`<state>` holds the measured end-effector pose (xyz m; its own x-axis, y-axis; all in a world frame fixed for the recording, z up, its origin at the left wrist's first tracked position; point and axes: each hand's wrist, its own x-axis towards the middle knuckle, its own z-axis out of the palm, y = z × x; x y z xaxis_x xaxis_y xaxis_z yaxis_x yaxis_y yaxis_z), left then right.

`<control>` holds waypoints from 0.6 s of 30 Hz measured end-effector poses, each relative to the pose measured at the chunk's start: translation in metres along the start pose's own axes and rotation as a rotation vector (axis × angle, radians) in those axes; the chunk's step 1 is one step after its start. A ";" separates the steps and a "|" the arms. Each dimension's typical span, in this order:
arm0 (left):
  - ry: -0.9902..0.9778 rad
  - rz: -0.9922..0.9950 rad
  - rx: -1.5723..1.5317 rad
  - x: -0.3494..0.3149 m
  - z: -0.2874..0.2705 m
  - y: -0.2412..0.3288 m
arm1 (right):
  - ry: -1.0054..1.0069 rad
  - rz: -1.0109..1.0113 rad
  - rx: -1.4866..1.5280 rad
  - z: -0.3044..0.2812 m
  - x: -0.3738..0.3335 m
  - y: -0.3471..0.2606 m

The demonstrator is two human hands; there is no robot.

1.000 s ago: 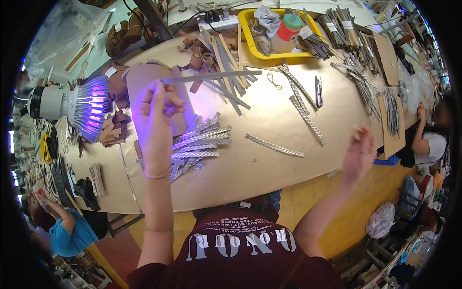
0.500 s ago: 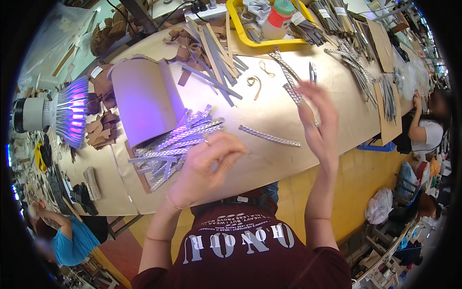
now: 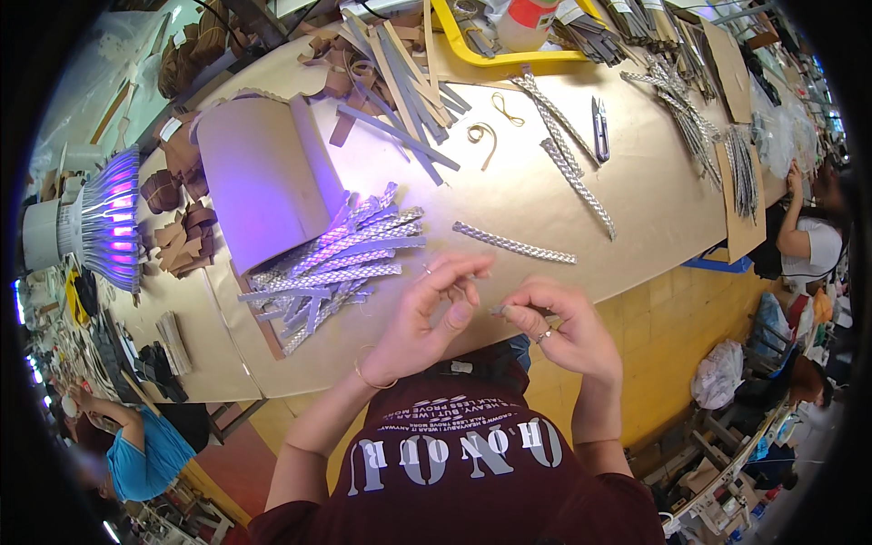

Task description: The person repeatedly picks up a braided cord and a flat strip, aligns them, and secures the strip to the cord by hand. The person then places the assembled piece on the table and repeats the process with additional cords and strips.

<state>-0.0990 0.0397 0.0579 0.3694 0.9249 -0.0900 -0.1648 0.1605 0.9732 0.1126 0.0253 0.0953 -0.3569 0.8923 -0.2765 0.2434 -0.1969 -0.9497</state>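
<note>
My left hand (image 3: 432, 318) hovers over the front edge of the table, fingers loosely curved and thumb apart, with nothing visible in it. Close to its right, my right hand (image 3: 565, 329) is closed in a pinch; what the fingertips hold is too small to make out. Just beyond both hands lies a single silver braided strip (image 3: 515, 242). A heap of braided and flat grey strips (image 3: 341, 259) is left of my left hand. Further off on the right lie two more braided strips (image 3: 565, 170), with small thread snips (image 3: 600, 130) beside them.
A curved brown panel (image 3: 263, 173) and a finned lamp (image 3: 111, 218) stand left. Flat strips (image 3: 409, 86) and a yellow tray (image 3: 509, 60) lie at the back, braided bundles (image 3: 681, 113) at the right. Other people (image 3: 150, 454) sit left and far right (image 3: 807, 236).
My right hand has come back from the braided strips and snips towards my left hand and closed into a pinch. My left hand has shifted slightly right, its fingers loosened.
</note>
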 end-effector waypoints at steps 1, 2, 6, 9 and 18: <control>-0.032 -0.032 -0.050 -0.002 0.002 -0.002 | 0.035 -0.038 -0.073 0.001 0.002 -0.001; -0.048 -0.021 -0.113 -0.004 0.003 -0.004 | 0.047 -0.058 -0.081 0.002 0.004 -0.001; 0.124 -0.089 -0.127 -0.007 0.010 -0.011 | 0.173 -0.167 -0.282 0.009 0.013 -0.002; 0.194 0.042 0.038 -0.010 0.010 -0.013 | 0.259 -0.335 -0.524 0.014 0.010 -0.002; 0.410 0.022 -0.017 -0.006 0.012 -0.037 | 0.429 -0.001 -0.330 0.021 0.029 0.019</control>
<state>-0.0836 0.0244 0.0252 -0.0293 0.9884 -0.1492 -0.1846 0.1413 0.9726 0.0880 0.0388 0.0665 0.0263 0.9918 -0.1248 0.5386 -0.1192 -0.8341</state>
